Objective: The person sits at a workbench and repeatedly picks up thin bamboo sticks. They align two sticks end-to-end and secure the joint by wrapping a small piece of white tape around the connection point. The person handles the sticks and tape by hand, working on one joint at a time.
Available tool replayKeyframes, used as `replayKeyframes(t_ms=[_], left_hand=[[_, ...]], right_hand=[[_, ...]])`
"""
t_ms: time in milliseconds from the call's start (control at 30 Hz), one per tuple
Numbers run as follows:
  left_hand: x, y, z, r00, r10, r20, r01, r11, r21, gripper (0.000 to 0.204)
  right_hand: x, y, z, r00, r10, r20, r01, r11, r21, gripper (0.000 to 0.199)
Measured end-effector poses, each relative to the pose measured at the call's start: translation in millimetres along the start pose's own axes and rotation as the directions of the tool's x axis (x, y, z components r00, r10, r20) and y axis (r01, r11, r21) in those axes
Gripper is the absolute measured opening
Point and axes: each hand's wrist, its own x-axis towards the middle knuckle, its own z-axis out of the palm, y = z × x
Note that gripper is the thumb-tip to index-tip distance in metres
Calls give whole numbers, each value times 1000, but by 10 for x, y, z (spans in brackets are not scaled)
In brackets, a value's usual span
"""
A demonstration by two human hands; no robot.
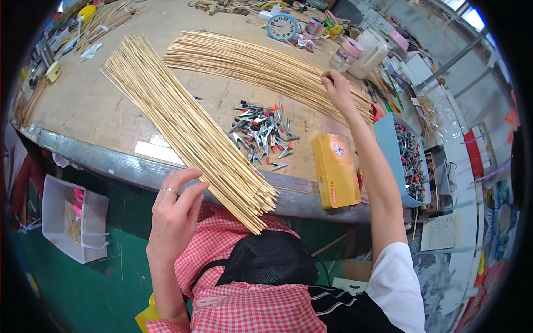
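Observation:
A thick bundle of thin, pale bamboo sticks (183, 122) lies slanting across the table, its cut ends jutting over the front edge towards my lap. My left hand (175, 208), a ring on one finger, is beside the near part of this bundle. Its fingers are bent and apart, with nothing in them; whether the fingertips touch the sticks I cannot tell. Farther back, a second spread of sticks (244, 58) runs across to the right. Over its right end my right hand (337, 91) pinches one thin stick (304, 56), which points up and left towards the clock.
Small spring clips (264, 130) are heaped between the bundles. A yellow tin (336, 172) and a blue box (388, 144) of clips stand to the right. Behind are a blue clock (282, 26), a pink-lidded jar (345, 54) and a white jug (369, 53). A plastic bin (91, 225) sits at lower left.

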Motion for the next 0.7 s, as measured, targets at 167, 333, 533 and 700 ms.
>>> replayKeyframes(t_ms=[167,333,533,700], left_hand=[[-23,8,19,1000,25,-17,-25,999,26,20],[2,0,17,999,34,-26,-34,999,19,20],[-22,-12,2,1000,-19,11,19,1000,-1,21],[-24,-19,14,1000,-21,20,21,1000,-5,22]], right_hand=[[40,25,75,957,178,228,-148,979,-142,24],[-224,302,242,975,133,175,-61,929,-365,23],[-202,417,245,976,208,67,-174,927,-332,19],[-203,127,194,952,149,268,-60,948,-314,20]])
